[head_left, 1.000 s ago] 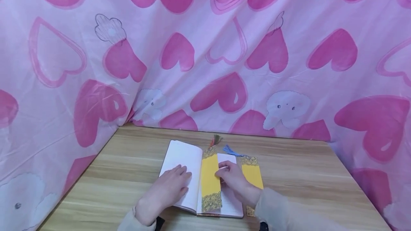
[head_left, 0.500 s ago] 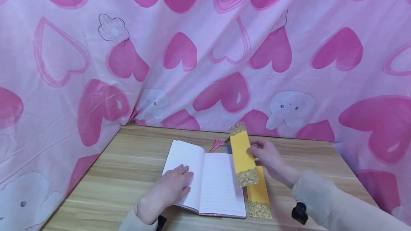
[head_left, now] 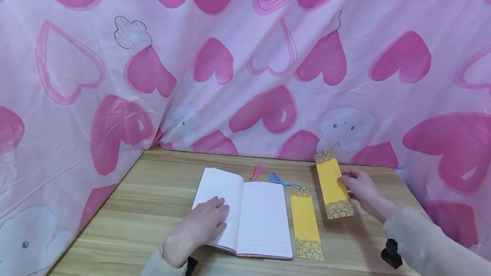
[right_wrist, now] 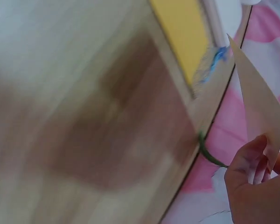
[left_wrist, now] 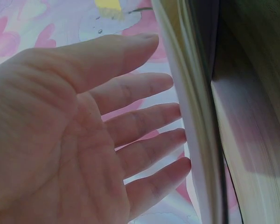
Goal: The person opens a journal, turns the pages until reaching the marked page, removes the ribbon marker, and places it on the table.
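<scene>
Heart cloth: pink, printed with hearts and fluffy white animal faces, hanging beyond the table and down both sides; probably put up as a screen.
Table: wood-grain, its far edge meeting the cloth; I judge that its flat top helps thin card lie steady.
Notebook: lying spread on the table in front of me, ruled right page facing up; it sits close, probably for easy reach.
Left hand: fingers straight and slightly apart, tips touching the left page, gripping nothing; I take the contact as a way to keep that side from swinging over.
Right hand: off the table, right of the notebook; thumb and fingers pinch one long edge of the raised strip, only thin card between them. An edge hold seems to suit something this flat.
Raised strip: yellow, lace-patterned at both ends, tilted in the air, right of its twin.
Lying strip: the same design, flat on the table just beside the notebook's right edge, where it overlaps no page.
Blue tassel: trails from the lying strip's far end, beyond the notebook's corner.
Pink tassel: at the notebook's far edge; I cannot tell what it hangs from.
Green tassel: beside the raised strip, presumably its own, dangling free.
</scene>
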The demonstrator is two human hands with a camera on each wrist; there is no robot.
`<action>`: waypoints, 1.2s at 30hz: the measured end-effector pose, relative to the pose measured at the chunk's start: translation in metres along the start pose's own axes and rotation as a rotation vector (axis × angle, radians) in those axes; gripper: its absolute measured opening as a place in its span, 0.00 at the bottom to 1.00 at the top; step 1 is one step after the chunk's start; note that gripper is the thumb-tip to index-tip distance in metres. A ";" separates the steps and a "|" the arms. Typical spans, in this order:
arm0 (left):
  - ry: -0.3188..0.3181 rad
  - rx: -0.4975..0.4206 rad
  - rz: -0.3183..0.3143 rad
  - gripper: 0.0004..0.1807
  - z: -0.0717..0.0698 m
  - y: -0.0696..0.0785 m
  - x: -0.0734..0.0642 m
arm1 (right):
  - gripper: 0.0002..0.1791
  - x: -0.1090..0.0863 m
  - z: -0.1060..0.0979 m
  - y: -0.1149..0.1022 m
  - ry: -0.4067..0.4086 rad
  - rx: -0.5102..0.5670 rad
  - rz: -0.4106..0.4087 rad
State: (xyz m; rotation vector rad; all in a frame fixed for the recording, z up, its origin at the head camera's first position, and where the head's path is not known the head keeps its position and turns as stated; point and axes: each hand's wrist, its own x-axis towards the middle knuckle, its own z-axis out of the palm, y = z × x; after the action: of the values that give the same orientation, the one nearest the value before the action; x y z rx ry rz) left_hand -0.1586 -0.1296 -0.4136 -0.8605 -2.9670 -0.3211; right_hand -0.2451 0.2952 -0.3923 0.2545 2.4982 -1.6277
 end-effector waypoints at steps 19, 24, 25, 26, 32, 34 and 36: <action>0.003 0.000 -0.003 0.11 -0.001 -0.002 -0.002 | 0.23 -0.023 0.011 0.069 -0.080 0.173 0.082; -0.011 -0.001 -0.010 0.13 0.000 -0.002 0.001 | 0.19 -0.026 0.012 0.079 -0.093 0.217 0.081; -0.012 -0.002 -0.016 0.13 0.000 -0.002 0.001 | 0.19 -0.027 0.013 0.081 -0.102 0.232 0.080; -0.011 -0.002 -0.021 0.13 0.000 -0.002 0.001 | 0.20 -0.028 0.014 0.082 -0.116 0.249 0.077; -0.015 -0.015 -0.031 0.14 0.000 -0.002 0.001 | 0.24 -0.035 0.022 0.084 -0.116 0.270 0.079; -0.015 -0.020 -0.030 0.15 -0.001 -0.002 0.001 | 0.25 -0.037 0.023 0.084 -0.112 0.252 0.073; -0.014 -0.019 -0.027 0.14 -0.002 -0.001 0.001 | 0.26 -0.038 0.024 0.085 -0.114 0.240 0.078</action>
State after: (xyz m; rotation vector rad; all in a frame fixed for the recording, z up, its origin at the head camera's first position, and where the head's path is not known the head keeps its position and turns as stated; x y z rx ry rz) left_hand -0.1603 -0.1303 -0.4120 -0.8281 -2.9955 -0.3472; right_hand -0.1881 0.3048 -0.4689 0.2736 2.1833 -1.8534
